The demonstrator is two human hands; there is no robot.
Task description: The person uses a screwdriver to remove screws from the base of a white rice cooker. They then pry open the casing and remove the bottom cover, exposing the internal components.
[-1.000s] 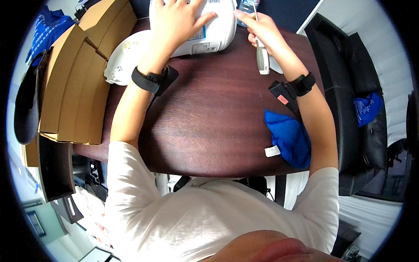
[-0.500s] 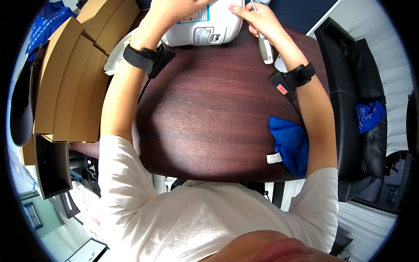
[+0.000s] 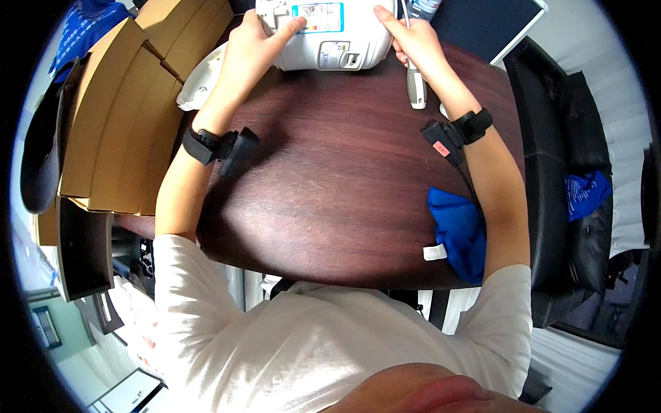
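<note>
At the far edge of the table is a white rounded appliance (image 3: 303, 54) with a blue-edged label, its top cut off by the frame. My left hand (image 3: 256, 51) grips its left side, the thumb pressed near the label and the other fingers mostly hidden. On the right, my right hand (image 3: 420, 43) is closed around a screwdriver-like tool (image 3: 416, 89) with a thin metal shaft and a grey-and-white handle, which hangs toward me. The right thumb lies against the appliance's right side. The tool's tip is out of view.
Left of the table, brown cardboard boxes (image 3: 113, 131) stand stacked, beside a white plastic part (image 3: 201, 84). A blue cloth (image 3: 460, 230) lies near my right forearm. Behind my right hand are a clear bottle (image 3: 423, 8) and a dark panel (image 3: 482, 31). A black sofa (image 3: 551, 172) stands right.
My left hand has come down and nearer, and its thumb now lies by the label. The appliance shows slightly further right. My right hand keeps its hold on the tool.
</note>
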